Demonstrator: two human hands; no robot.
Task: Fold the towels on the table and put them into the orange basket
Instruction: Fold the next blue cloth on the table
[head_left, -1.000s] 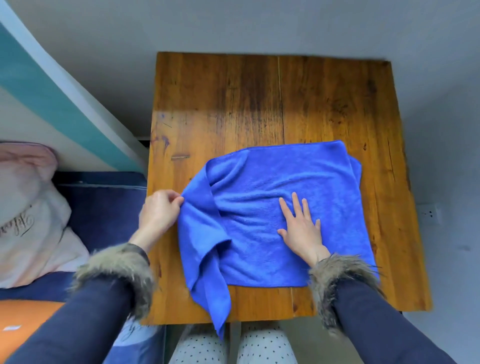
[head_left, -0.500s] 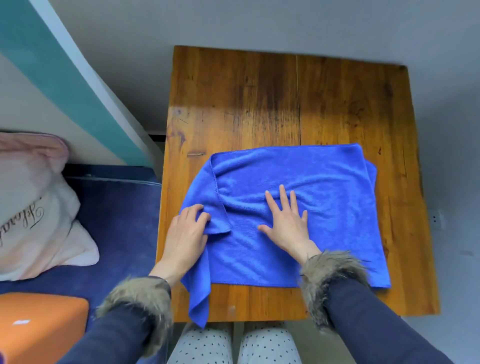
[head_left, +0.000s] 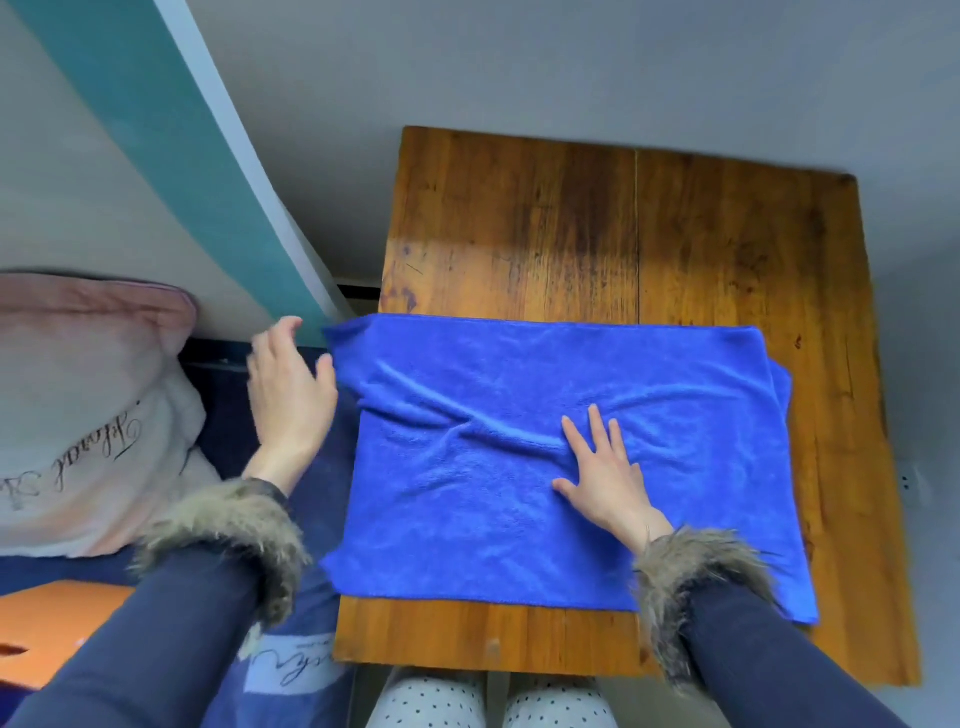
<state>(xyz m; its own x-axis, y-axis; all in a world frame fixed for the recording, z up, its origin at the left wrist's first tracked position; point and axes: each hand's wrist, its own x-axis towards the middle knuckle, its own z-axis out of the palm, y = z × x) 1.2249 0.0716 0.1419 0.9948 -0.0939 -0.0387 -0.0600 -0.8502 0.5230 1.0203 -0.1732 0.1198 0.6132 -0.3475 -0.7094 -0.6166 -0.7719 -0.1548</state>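
A bright blue microfibre towel (head_left: 545, 447) lies spread over the near half of the worn brown wooden desk (head_left: 597, 223), its left edge hanging slightly past the desk's left side. The right hand (head_left: 605, 470) presses flat on the towel's middle, fingers straight and spread, with wrinkles bunching just left of it. The left hand (head_left: 288, 395) is at the towel's upper-left corner, fingers loosely parted; whether it touches the cloth I cannot tell. A corner of the orange basket (head_left: 47, 623) shows at lower left, beside a pink-and-white pillow (head_left: 78, 415).
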